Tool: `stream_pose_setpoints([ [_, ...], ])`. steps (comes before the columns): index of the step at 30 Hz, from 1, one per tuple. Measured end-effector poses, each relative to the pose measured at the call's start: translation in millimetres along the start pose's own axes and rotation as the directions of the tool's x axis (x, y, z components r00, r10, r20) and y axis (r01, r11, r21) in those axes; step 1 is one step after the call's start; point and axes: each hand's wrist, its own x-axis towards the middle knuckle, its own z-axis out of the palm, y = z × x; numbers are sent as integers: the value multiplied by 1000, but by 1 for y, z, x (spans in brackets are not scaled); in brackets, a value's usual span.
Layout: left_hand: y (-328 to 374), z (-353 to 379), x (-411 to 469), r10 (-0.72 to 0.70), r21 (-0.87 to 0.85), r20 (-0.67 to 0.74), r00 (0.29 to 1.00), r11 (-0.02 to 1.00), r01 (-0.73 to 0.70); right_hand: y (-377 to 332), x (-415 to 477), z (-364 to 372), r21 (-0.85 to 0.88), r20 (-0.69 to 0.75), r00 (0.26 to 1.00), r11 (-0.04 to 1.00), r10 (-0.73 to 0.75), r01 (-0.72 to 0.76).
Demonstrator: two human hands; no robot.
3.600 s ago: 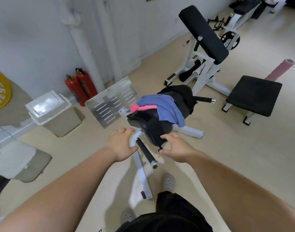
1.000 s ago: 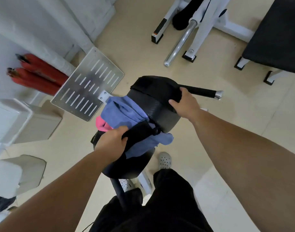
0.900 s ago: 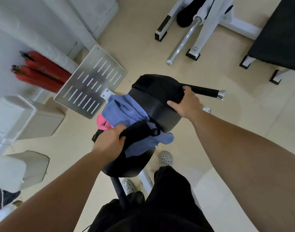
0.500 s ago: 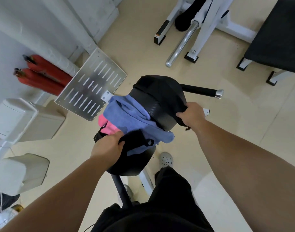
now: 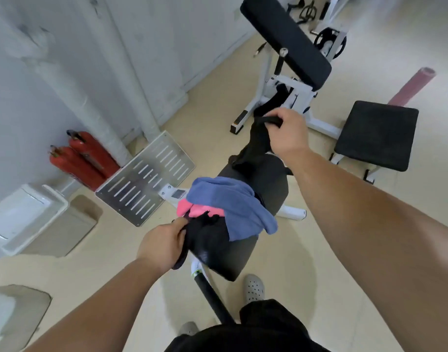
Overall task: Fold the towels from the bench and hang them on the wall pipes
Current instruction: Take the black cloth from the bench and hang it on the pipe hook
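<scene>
Left hand (image 5: 164, 243) and right hand (image 5: 285, 130) clench the black towel (image 5: 257, 146); lift evenly, as it seemingly runs beneath the blue towel (image 5: 233, 207).

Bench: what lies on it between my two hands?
The head view shows a blue towel, partly over a pink towel, between the left hand and the right hand; both grip the black towel.

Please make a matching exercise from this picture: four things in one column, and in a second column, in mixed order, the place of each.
1. black towel
2. blue towel
3. pink towel
4. extinguishers

a. beside the wall
b. gripped by left hand and right hand
c. showing from under the blue towel
d. lying over the pink towel

Pairs: 1-b, 2-d, 3-c, 4-a
</scene>
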Motion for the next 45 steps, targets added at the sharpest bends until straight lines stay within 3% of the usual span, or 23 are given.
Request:
stream_pose_setpoints([
  [5,-37,-46,-45,-79,-246,-137,987,968,43,-128,-54,-23,135,-160,976,976,-146,168],
  [11,-67,-101,-82,-183,-468,-410,894,883,-33,-234,-148,-63,346,-205,939,878,-274,332],
  [13,-74,-120,-93,-239,-523,-446,863,852,-34,-255,-173,-75,411,-147,938,843,-314,346],
  [15,-76,-139,-103,-290,-566,-471,833,823,-33,-268,-194,-84,487,21,927,814,-374,317],
  [19,-66,-168,-130,-275,-657,-426,862,749,-86,-267,-229,-73,496,427,827,860,-365,123],
  [23,-31,-182,-168,-210,-761,-376,903,626,-171,-249,-258,-42,499,555,767,867,-321,2],
  [27,6,-172,-210,-194,-849,-336,922,486,-207,-228,-282,-24,500,592,744,865,-311,-37],
  [30,31,-154,-233,-168,-880,-293,941,433,-197,-211,-298,-24,489,596,767,865,-236,-113],
  [39,86,-94,-256,-352,-964,-200,914,237,-120,-157,-328,-31,545,532,833,814,-150,-202],
  [45,98,-81,-265,-418,-984,-176,891,76,-159,-160,-353,-30,618,485,871,737,-83,-274],
])
